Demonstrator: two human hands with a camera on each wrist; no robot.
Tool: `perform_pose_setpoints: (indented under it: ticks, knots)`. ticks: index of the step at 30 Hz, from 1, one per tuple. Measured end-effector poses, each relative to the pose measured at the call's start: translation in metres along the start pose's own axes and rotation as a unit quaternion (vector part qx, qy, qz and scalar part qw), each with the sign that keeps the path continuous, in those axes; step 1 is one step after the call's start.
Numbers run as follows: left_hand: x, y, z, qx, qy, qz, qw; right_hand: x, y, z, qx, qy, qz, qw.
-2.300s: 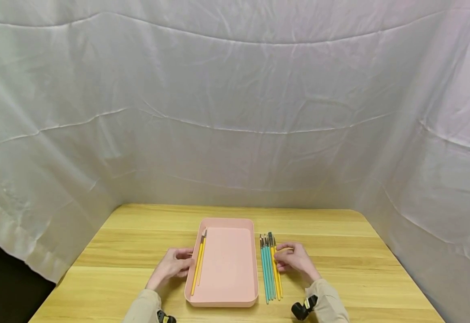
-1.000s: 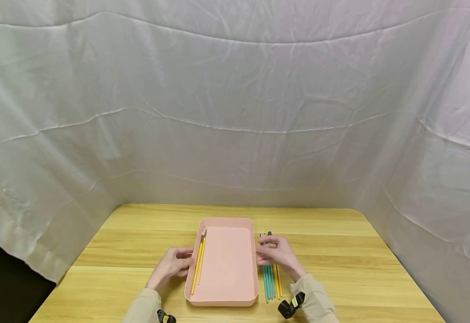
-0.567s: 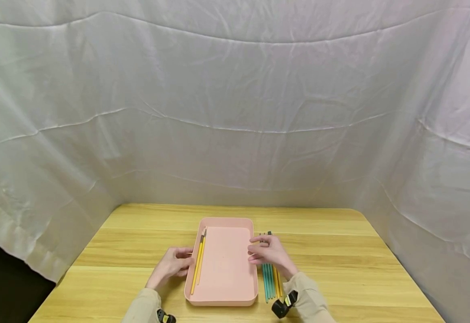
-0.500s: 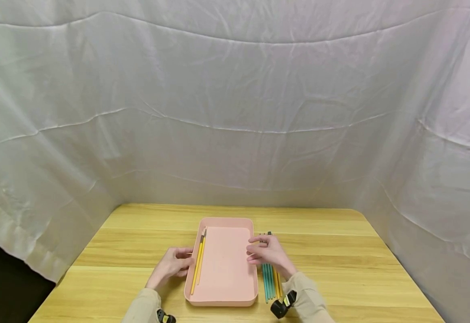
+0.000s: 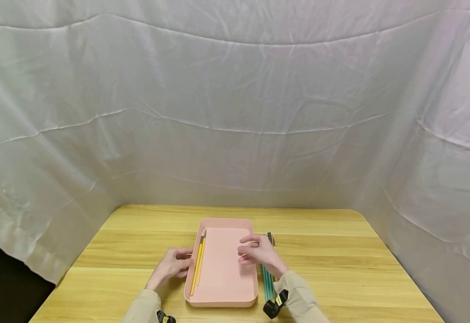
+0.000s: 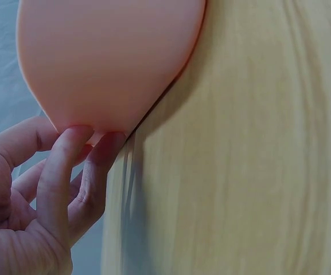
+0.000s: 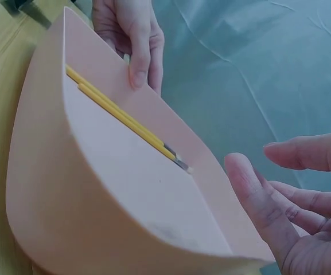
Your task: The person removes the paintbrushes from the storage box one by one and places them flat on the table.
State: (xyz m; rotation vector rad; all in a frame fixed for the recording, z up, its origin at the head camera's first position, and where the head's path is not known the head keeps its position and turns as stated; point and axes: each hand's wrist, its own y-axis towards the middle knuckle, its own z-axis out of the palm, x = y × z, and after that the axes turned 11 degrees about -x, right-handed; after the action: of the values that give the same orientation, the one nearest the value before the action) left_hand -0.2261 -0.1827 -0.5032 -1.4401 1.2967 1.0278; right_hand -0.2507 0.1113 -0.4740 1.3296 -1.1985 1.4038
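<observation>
A shallow pink tray stands on the table, with two yellow paintbrushes lying side by side along its left wall. My left hand grips that wall, the thumb over the rim and the fingers outside, as the left wrist view also shows. Over the tray's right rim hovers my right hand, thumb and index apart, nothing between them. Several teal paintbrushes lie just right of the tray, along with yellow ones, partly hidden under the right hand and wrist.
A wooden table carries everything. Pale grey cloth hangs behind it and along both sides. Black wrist cameras sit at both cuffs, the right one close over the handle ends of the loose brushes.
My right hand has moved left from the loose brushes to above the tray's right side. The left hand, the tray and the two brushes in it have stayed put.
</observation>
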Motion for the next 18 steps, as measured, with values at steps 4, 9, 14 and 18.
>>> perform_pose_setpoints:
  ticks: [4,9,14,18]
  knots:
    - [0.0,0.0,0.0,0.0,-0.001,-0.001,1.0,0.0,0.003,0.009,0.002,0.0,-0.001,1.0]
    - [0.0,0.0,-0.001,0.003,0.001,0.001,1.0,0.0,0.008,0.023,0.001,-0.005,0.006,1.0]
    - [0.001,0.0,-0.001,0.009,-0.003,0.005,0.9999,0.0,0.017,0.035,0.012,-0.021,-0.003,0.9997]
    - [0.001,0.0,-0.002,0.01,-0.003,0.007,0.9999,-0.003,0.025,0.044,0.016,-0.019,-0.005,0.9997]
